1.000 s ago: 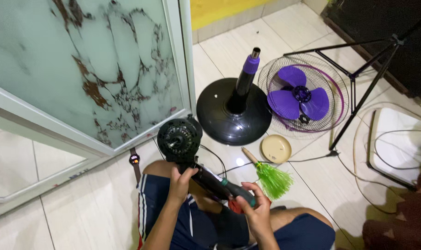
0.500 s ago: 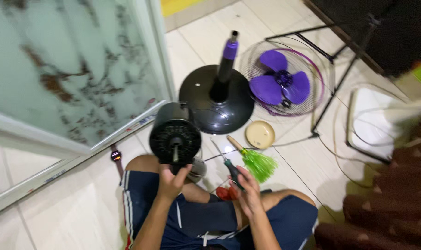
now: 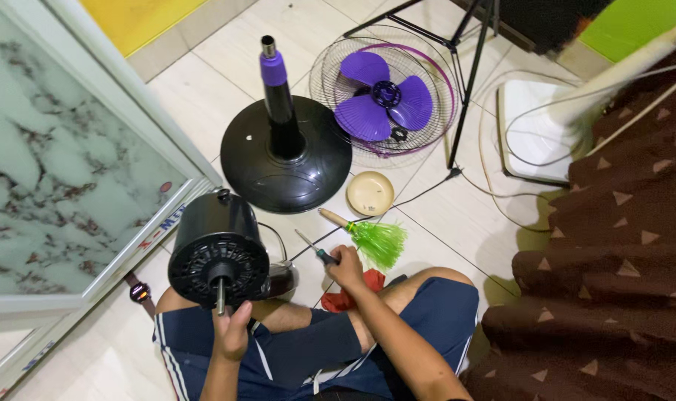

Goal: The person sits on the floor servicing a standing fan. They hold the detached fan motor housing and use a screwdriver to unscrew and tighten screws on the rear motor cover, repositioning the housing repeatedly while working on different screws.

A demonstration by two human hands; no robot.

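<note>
I sit cross-legged on the tiled floor. My left hand (image 3: 232,333) grips the metal shaft of a black fan motor housing (image 3: 218,249), whose vented face points up at me. My right hand (image 3: 347,269) holds a screwdriver (image 3: 310,248) with a dark green handle; its thin blade points up and left, away from the motor. A red cloth (image 3: 353,293) lies under that hand, by my knee. Beside the hand lies a small green brush with a wooden handle (image 3: 374,239).
A black round fan base with a purple-collared pole (image 3: 284,148) stands ahead. A wire grille holding purple fan blades (image 3: 383,95) lies beyond, with a cream round cap (image 3: 370,193), a black tripod (image 3: 468,67), cables, a white base (image 3: 530,134), a brown patterned fabric (image 3: 620,245) and a frosted glass door (image 3: 56,171).
My left hand turned the motor housing so its vented face points up at me. My right hand moved off it with the screwdriver, toward the brush. The view shifted.
</note>
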